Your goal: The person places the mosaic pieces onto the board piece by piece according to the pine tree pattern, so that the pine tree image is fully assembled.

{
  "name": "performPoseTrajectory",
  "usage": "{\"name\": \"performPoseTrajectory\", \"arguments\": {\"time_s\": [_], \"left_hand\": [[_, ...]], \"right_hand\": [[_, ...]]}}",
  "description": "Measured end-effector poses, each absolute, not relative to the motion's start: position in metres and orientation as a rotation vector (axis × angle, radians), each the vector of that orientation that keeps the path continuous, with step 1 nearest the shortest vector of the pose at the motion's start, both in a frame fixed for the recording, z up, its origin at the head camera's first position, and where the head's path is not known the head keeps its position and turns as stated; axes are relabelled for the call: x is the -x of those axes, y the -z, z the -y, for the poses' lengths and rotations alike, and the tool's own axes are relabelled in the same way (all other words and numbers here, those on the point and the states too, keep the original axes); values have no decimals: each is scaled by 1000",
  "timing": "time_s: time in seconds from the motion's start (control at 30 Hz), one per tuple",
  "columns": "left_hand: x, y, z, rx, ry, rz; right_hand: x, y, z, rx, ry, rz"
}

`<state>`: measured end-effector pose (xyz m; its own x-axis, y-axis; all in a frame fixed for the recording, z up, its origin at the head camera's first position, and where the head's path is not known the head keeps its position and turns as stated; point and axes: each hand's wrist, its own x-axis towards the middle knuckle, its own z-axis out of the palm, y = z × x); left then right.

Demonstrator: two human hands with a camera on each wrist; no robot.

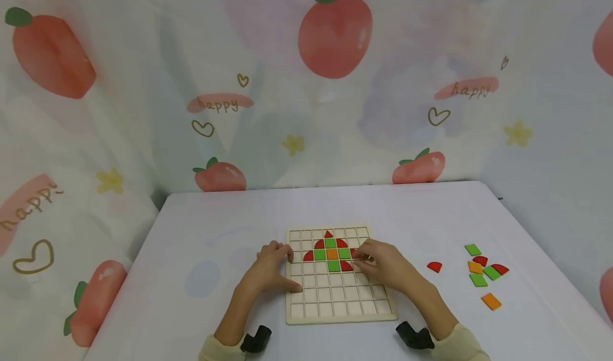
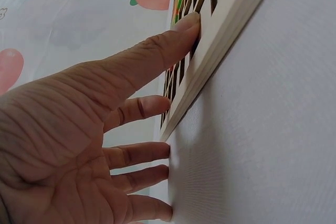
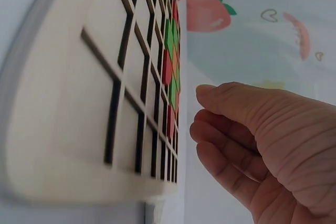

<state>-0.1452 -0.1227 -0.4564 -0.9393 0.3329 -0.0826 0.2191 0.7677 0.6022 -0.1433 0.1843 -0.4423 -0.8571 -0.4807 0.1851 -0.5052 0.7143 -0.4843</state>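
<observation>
- The grid board lay flat on the table; its long axis I couldn't tell.
- Its topmost red piece pointed toward the backdrop.
- The left hand spread loosely, thumb on the board's left edge.
- The right hand curled opposite; whether pinching anything, I couldn't tell.

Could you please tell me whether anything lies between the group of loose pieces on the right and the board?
Yes, in the head view: a lone red piece lies between them, and the right hand and its forearm reach in over the right side of the board. Nothing else visible stands between.
</observation>
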Motion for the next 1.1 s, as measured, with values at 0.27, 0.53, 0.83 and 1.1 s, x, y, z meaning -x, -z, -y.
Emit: {"name": "performPoseTrajectory", "arguments": {"time_s": [0.27, 0.53, 0.83, 1.1], "left_hand": [[143, 454, 122, -430, -896, -2797], [142, 454, 122, -429, -917, -2785], [142, 454, 122, -431, -924, -2787], [141, 454, 122, -432, -933, -2787]], "right_hand": [[137, 441, -215, -679, -773, 2916], [128, 443, -250, -556, -715, 2944], [121, 446, -283, -439, -650, 2947], [112, 448, -308, -332, -641, 2979]]}}
